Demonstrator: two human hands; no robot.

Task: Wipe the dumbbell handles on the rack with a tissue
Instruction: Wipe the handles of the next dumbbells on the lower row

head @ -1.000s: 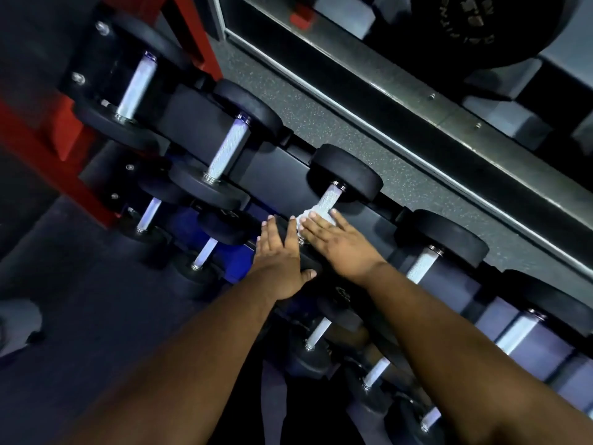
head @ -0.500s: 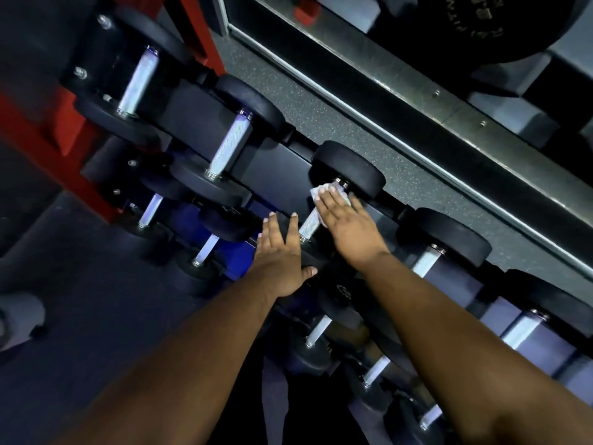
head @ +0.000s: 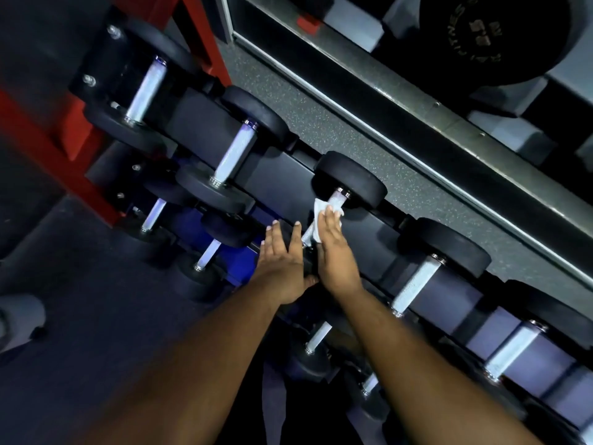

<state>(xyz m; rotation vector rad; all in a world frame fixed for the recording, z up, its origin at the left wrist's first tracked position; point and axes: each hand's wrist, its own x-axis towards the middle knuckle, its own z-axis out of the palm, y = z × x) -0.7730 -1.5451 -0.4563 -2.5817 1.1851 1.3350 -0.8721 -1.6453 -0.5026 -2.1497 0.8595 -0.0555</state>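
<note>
Right hand (head: 337,255): flat fingers press white tissue (head: 319,220) onto dumbbell handle (head: 337,199) (third along the top rack (head: 205,123)).
Left hand (head: 282,264): fingers spread, resting on the near dumbbell head.

Head-worn view, looking steeply down, close over dumbbell rack (head: 288,187)

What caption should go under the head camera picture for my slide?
Right hand presses a white tissue on a dumbbell handle while the left hand rests flat on the near weight.

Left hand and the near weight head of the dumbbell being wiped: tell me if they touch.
Touching. The head view shows the left hand lying flat on the near weight head, fingers straight, no gap visible, while the right hand presses the tissue.
</note>
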